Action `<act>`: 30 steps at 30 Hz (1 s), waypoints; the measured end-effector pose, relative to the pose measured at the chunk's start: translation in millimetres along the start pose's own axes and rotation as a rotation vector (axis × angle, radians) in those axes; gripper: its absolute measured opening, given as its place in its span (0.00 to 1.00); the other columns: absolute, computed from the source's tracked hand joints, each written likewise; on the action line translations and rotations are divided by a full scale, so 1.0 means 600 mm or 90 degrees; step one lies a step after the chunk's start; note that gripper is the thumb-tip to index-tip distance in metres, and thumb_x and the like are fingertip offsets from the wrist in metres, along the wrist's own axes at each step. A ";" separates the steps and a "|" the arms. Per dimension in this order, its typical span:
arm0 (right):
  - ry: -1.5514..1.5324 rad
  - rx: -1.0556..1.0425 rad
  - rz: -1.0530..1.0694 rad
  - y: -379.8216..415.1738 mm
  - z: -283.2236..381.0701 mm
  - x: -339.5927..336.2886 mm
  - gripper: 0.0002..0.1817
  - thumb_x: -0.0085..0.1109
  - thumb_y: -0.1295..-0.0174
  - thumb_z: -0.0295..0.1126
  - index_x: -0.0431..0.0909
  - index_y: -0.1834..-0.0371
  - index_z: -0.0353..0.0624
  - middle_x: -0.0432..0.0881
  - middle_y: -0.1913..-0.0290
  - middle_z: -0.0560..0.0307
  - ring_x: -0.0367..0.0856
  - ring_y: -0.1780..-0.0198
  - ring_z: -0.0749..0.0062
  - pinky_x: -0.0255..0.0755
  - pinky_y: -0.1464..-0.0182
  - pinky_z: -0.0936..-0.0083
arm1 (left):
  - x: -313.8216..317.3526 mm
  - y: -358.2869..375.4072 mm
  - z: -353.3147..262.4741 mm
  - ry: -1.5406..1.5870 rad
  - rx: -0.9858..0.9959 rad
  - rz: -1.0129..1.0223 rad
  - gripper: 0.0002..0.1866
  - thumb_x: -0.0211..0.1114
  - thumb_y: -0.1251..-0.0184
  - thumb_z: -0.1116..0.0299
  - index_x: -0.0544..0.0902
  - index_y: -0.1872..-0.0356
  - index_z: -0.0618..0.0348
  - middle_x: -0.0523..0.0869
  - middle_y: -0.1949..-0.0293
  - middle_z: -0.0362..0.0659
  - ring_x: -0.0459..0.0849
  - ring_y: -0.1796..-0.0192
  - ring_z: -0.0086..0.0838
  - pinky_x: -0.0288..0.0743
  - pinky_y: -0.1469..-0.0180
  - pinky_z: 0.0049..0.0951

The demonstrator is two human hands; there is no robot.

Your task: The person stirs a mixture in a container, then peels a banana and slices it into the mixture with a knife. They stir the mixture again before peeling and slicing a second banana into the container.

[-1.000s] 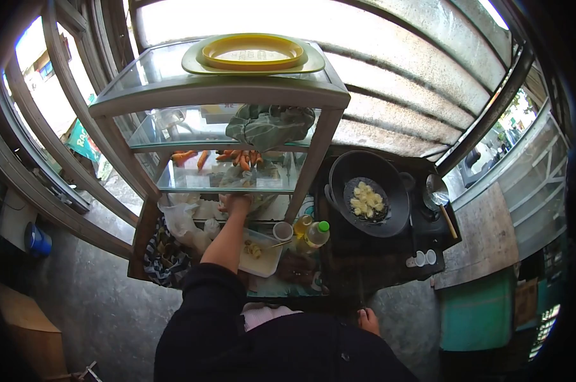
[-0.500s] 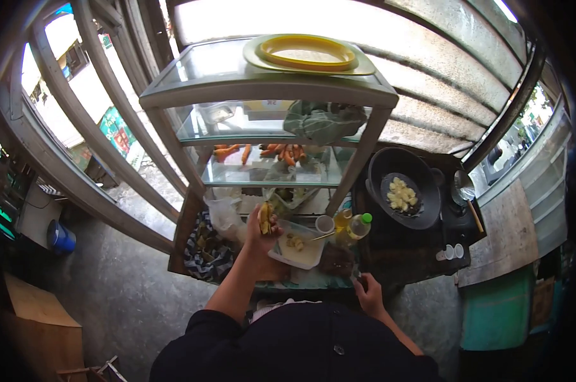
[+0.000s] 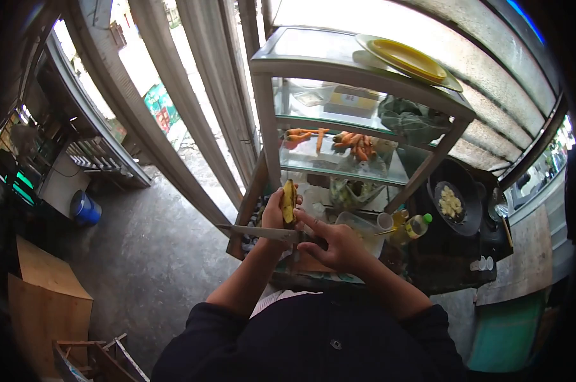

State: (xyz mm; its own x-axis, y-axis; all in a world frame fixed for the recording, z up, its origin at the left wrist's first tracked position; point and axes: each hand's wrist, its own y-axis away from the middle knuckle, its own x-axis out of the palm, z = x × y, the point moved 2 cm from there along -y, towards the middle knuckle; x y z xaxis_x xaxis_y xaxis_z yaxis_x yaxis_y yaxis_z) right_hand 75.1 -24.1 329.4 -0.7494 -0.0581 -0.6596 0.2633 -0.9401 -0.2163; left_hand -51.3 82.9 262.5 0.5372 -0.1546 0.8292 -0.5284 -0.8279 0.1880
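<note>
My left hand is closed around a banana with yellow, dark-marked skin, held upright in front of the glass cabinet. My right hand grips a knife by its handle. Its long blade points left and passes across in front of my left wrist. The right index finger reaches toward the lower part of the banana; whether it touches cannot be told. Behind my right hand, a white plastic tub is partly covered, with a utensil resting in it.
A dark wok with pale pieces sits on the stove at right. Nearby stand an oil bottle and a clear cup. Carrots lie inside the glass cabinet; a yellow-rimmed plate rests on top.
My view has turned left. My right hand has come up from the table's front edge to the banana, and the knife now shows clearly. The left hand still holds the banana.
</note>
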 end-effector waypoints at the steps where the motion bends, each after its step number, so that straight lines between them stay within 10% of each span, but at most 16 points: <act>1: -0.004 -0.003 0.007 -0.010 0.006 0.010 0.35 0.61 0.38 0.49 0.62 0.28 0.57 0.84 0.68 0.45 0.84 0.68 0.49 0.75 0.63 0.62 | -0.011 0.007 -0.012 0.002 0.004 -0.007 0.20 0.40 0.25 0.56 0.70 0.45 0.58 0.75 0.67 0.42 0.72 0.82 0.25 0.68 0.85 0.21; 24: 0.181 -0.035 0.210 -0.104 0.094 0.085 0.36 0.64 0.45 0.40 0.65 0.30 0.71 0.82 0.72 0.51 0.82 0.71 0.52 0.74 0.64 0.63 | -0.073 0.100 -0.114 -0.082 0.045 0.042 0.21 0.39 0.29 0.61 0.66 0.41 0.60 0.75 0.60 0.45 0.73 0.75 0.22 0.72 0.77 0.19; 30: 0.179 -0.016 0.207 -0.110 0.086 0.101 0.36 0.63 0.43 0.39 0.63 0.29 0.72 0.84 0.66 0.51 0.83 0.69 0.53 0.75 0.61 0.65 | -0.097 0.098 -0.114 -0.092 0.101 0.063 0.23 0.38 0.27 0.58 0.65 0.38 0.59 0.75 0.57 0.43 0.75 0.59 0.24 0.75 0.60 0.25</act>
State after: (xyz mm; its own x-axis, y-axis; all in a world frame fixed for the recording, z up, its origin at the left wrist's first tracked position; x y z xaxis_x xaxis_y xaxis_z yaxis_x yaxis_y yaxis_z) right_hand -19.0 17.3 340.8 -0.4315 -0.2531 -0.8659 0.4761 -0.8792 0.0197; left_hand -158.6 80.5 261.3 0.5826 -0.3057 0.7531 -0.4793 -0.8775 0.0146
